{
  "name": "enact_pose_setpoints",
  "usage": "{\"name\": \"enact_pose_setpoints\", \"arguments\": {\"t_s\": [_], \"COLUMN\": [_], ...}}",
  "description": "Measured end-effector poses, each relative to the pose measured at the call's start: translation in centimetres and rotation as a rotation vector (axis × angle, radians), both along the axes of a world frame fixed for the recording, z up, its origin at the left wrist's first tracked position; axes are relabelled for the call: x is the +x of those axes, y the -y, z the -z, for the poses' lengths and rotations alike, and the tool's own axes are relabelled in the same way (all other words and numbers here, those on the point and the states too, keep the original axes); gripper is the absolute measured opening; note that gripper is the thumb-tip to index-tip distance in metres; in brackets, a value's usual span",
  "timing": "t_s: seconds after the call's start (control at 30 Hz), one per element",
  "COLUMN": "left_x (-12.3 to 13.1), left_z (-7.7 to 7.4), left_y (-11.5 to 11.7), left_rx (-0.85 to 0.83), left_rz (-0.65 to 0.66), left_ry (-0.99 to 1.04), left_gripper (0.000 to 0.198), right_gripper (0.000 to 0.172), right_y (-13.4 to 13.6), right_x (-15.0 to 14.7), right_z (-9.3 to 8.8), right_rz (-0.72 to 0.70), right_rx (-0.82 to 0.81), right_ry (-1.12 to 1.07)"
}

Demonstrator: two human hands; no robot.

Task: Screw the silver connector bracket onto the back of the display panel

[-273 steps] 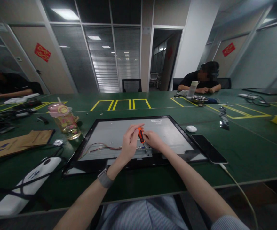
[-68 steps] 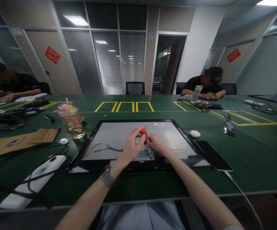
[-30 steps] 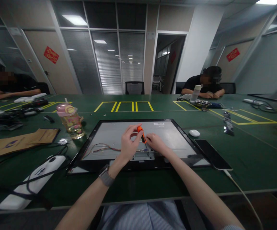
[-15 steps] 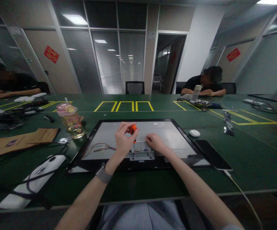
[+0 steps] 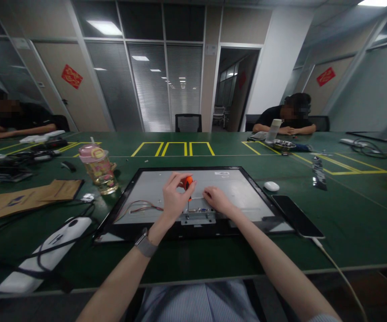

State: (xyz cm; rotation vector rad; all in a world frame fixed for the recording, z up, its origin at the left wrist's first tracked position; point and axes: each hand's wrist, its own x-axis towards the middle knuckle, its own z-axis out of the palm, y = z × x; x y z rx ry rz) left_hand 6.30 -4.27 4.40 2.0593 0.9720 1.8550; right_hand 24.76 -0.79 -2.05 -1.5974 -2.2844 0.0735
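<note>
A flat monitor panel (image 5: pixel 233 188) lies face down on the green table, its grey metal back up. My left hand (image 5: pixel 173 199) is closed round an orange-handled screwdriver (image 5: pixel 188 183), held upright with its tip on a small metal bracket (image 5: pixel 197 218) near the panel's front edge. My right hand (image 5: pixel 217 200) rests on the panel just right of the screwdriver, fingers curled and pressed down beside the bracket; whether they hold anything is hidden. Coloured wires (image 5: pixel 140 206) run across the panel to the left of my left hand.
A pink-lidded bottle (image 5: pixel 98 170) stands left of the panel. Brown paper sheet (image 5: pixel 29 197) and a white device with black cables (image 5: pixel 42 255) lie further left. A white mouse (image 5: pixel 271 186) and a black phone (image 5: pixel 297 216) lie to the right. Other people sit at far left and back right.
My left hand has carried the screwdriver a little to the left and stood it upright on the bracket. My right hand has let go of the screwdriver and rests on the panel.
</note>
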Motion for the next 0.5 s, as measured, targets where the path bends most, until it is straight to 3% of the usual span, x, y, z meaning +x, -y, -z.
{"name": "enact_pose_setpoints", "arguments": {"t_s": [0.33, 0.5], "left_x": [-0.02, -0.11], "left_z": [-0.26, -0.42], "left_y": [0.48, 0.57], "left_rx": [0.041, 0.101], "left_rz": [0.033, 0.016], "left_ry": [-0.047, -0.047], "left_gripper": [0.02, 0.009], "right_gripper": [0.022, 0.022], "right_y": [0.1, -0.12], "right_x": [-0.15, -0.1], "right_z": [-0.23, -0.02], "right_rz": [0.005, 0.005], "right_rx": [0.0, 0.004], "right_ry": [0.003, 0.011]}}
